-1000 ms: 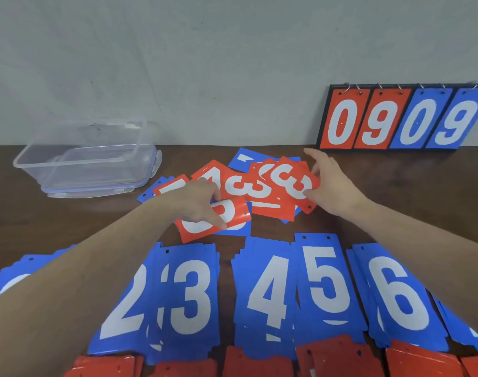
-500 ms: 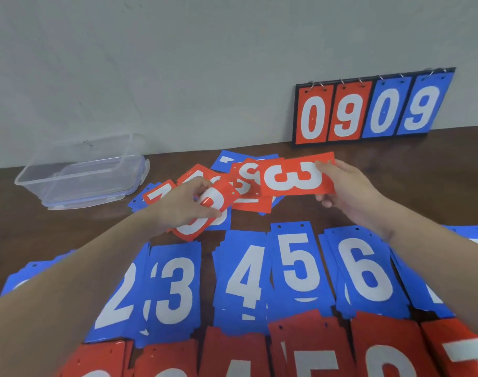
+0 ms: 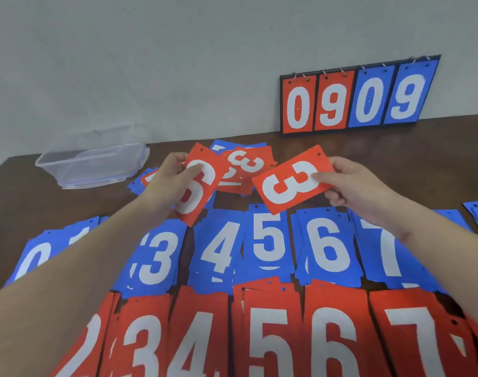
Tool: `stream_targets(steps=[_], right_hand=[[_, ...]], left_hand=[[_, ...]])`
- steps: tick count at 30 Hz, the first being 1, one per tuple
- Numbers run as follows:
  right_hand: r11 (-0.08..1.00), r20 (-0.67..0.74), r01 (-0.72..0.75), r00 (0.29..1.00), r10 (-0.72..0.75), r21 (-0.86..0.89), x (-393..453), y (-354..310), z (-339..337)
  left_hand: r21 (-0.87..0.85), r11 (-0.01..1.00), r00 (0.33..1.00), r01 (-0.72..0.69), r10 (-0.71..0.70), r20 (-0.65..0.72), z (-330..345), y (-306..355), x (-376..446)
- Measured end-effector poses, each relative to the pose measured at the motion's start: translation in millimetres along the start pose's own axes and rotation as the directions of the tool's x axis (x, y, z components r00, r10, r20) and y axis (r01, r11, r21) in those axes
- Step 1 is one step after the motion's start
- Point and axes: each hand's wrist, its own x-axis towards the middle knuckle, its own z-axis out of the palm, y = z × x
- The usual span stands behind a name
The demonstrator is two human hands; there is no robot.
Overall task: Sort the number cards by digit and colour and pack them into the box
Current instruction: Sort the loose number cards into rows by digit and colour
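My right hand point(image 3: 352, 186) pinches a red 3 card point(image 3: 289, 183), held sideways above the table. My left hand point(image 3: 172, 180) grips a red card point(image 3: 199, 186) showing a 6 or 9, tilted upright. Behind them lies a loose heap of unsorted red and blue cards point(image 3: 243, 164). A row of blue stacks point(image 3: 267, 240) runs across the middle, digits 0 to 7 visible. Closer to me is a row of red stacks point(image 3: 276, 336), digits 2 to 7. The clear plastic box point(image 3: 93, 161) sits at the back left, nothing inside it.
A black flip scoreboard point(image 3: 360, 96) reading 0909 leans on the wall at back right. More blue cards point(image 3: 477, 213) lie at the right edge. The brown table point(image 3: 368, 148) shows bare between scoreboard and heap.
Both hands lifted their red cards off the heap and drew them toward me. The right hand's 3 card is now free of the heap; the view tilted down, showing the red stacks.
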Motion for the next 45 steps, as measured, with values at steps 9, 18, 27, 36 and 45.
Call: stream_targets(steps=[9,18,27,36,45], right_hand=[[0.999,0.206,0.018,0.979,-0.009,-0.042,-3,10,7],[0.989,0.405,0.095,0.913,-0.04,-0.117,-20,13,56],[0.971,0.437,0.127,0.899,-0.026,-0.203,-63,5,142],[0.866,0.448,0.312,0.886,-0.117,-0.39,-116,9,240],[0.59,0.417,0.437,0.891,-0.18,-0.679,-130,26,292]], left_hand=[[-0.158,0.987,0.999,0.042,-0.044,-0.008,-1,-11,-81],[-0.26,0.965,0.987,0.037,-0.076,-0.141,-34,-29,-152],[-0.344,0.934,0.975,0.096,-0.159,-0.159,-92,-62,-205],[-0.325,0.942,0.985,0.079,-0.124,-0.119,-153,-102,-248],[-0.352,0.929,0.988,0.112,-0.142,-0.061,-172,-121,-262]])
